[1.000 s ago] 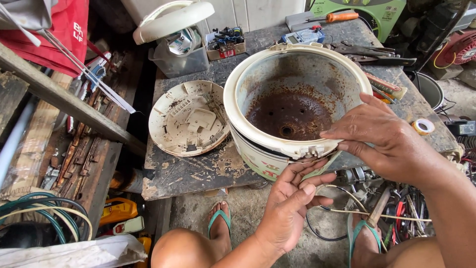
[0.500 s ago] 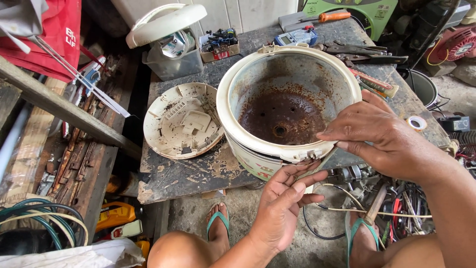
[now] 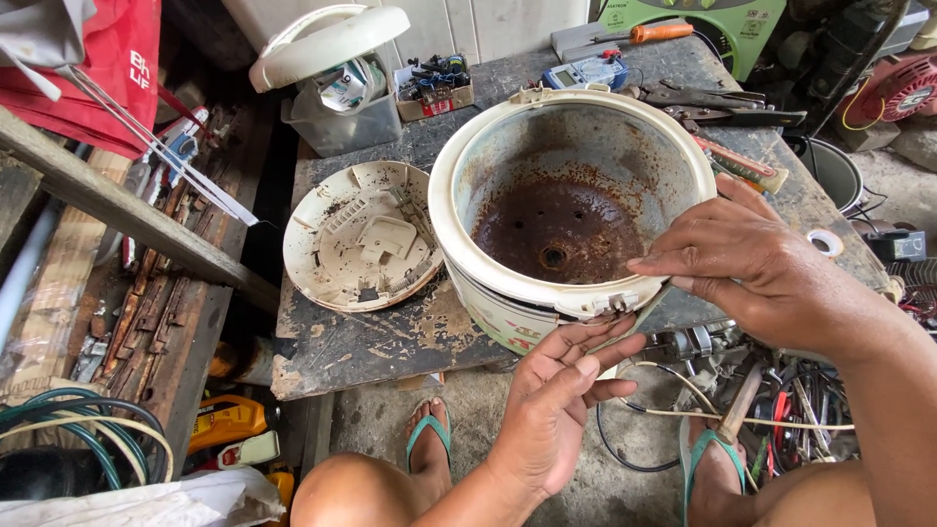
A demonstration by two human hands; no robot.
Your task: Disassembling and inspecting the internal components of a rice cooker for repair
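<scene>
Dark, scarred worktop, cluttered along its far edge. At its near right corner stands the largest item: a cream rice cooker shell, inner pot removed, mouth facing up and tipped slightly toward the person. Its floor is rust-brown, with a centre hole and several small holes around it. The shell overhangs the worktop's near edge.

To its left, just beside and possibly touching, lies a detached round cover, inner ribbed side up, flat on the worktop. Behind it: a grey plastic tub with a cream lid resting tilted on top. Further back: a small box of parts, a handheld meter, an orange-handled screwdriver, and metal shears.

Right hand: comes in from the right, fingers extended flat, fingertips resting on the shell's near rim by a small rusty latch fitting. Grip not clenched; it presses or steadies rather than grasps.

Left hand: rises from below, palm up, fingers loosely open, fingertips meeting the shell's outer wall under the same fitting. Grip released, holding nothing.

Key relation: the fitting sits between the two hands, right hand above, left hand below. Both are about equally near. The shell's axis runs roughly vertical, leaning toward the person.

Below: wires and loose tools on the floor.
</scene>
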